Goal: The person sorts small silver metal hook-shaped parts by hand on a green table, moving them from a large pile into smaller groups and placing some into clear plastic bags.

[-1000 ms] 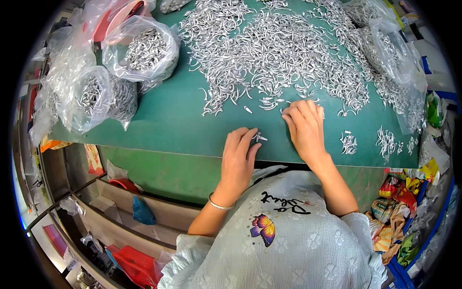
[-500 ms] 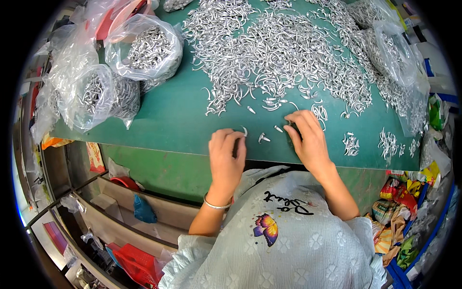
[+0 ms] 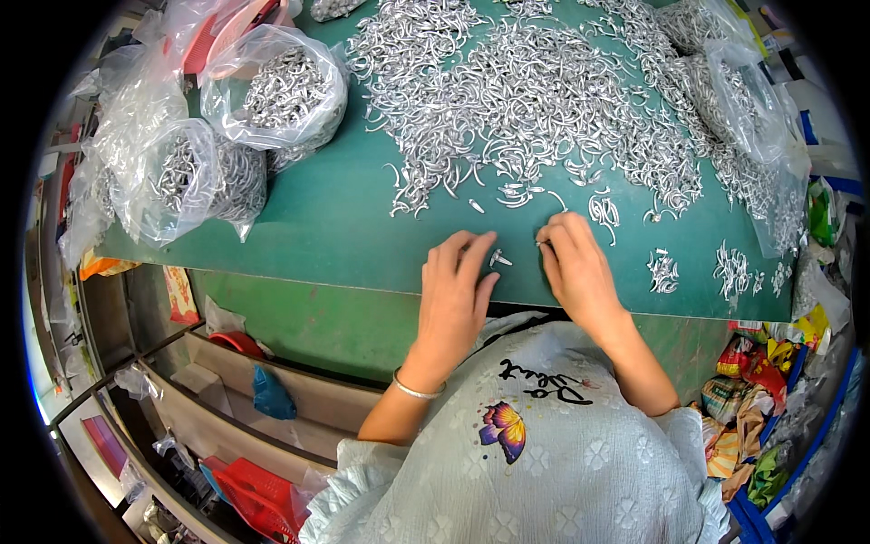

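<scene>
At the left of the green table (image 3: pixel 317 240), a clear bag (image 3: pixel 186 225) of small curved metal pieces stands beside a rounder bag (image 3: pixel 319 134) filled with the same. The person's left hand (image 3: pixel 450 276), a bangle (image 3: pixel 419 392) on its wrist, is low near the table's front edge, thumb and forefinger apart; whether the curled fingers hold anything cannot be told. Just beside it, a few loose pieces (image 3: pixel 499 259) lie on the table between the two hands. A wide heap (image 3: pixel 544 100) of metal pieces spreads above both hands. The right hand (image 3: pixel 573 272) has its thumb and fingertips drawn together at the table; a grip on a piece there is too small to make out. Farther right lie a small cluster (image 3: pixel 663 273) and another cluster (image 3: pixel 730 268), below a clear bag (image 3: pixel 772 154).
</scene>
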Tool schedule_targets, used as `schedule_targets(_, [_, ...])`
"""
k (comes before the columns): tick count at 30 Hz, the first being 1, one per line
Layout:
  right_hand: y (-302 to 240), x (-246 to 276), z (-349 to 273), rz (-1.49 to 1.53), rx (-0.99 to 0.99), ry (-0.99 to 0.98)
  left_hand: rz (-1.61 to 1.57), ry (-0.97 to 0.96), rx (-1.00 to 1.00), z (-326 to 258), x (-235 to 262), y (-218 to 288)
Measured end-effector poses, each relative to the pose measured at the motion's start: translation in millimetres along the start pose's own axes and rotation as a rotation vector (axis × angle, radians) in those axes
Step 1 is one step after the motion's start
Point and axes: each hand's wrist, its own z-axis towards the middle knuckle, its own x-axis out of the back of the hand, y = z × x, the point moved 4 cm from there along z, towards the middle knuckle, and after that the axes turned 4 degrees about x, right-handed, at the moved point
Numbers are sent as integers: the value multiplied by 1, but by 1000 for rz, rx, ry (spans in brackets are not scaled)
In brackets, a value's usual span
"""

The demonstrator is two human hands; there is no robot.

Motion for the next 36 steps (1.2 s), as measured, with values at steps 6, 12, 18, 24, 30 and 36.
schedule_targets(6, [-26,-16,-1,-12,57,-36,22,-39,-60,-2,-8,-12])
schedule_targets(12, [-15,-22,-8,-23,137,-62,-57,-15,-83,0,-4,-17])
schedule_targets(18, [23,28,-54,-208,-19,83,-14,75,-20,-2,1,-21])
schedule_targets(24, [48,78,-83,-456,-173,267,25,101,-56,-2,1,-21])
schedule_targets(30, [30,37,-5,-400,-174,225,1,71,-87,-3,-2,-16])
schedule_targets(36, [35,11,2,-73,26,200,-17,68,-80,-7,-4,-18])
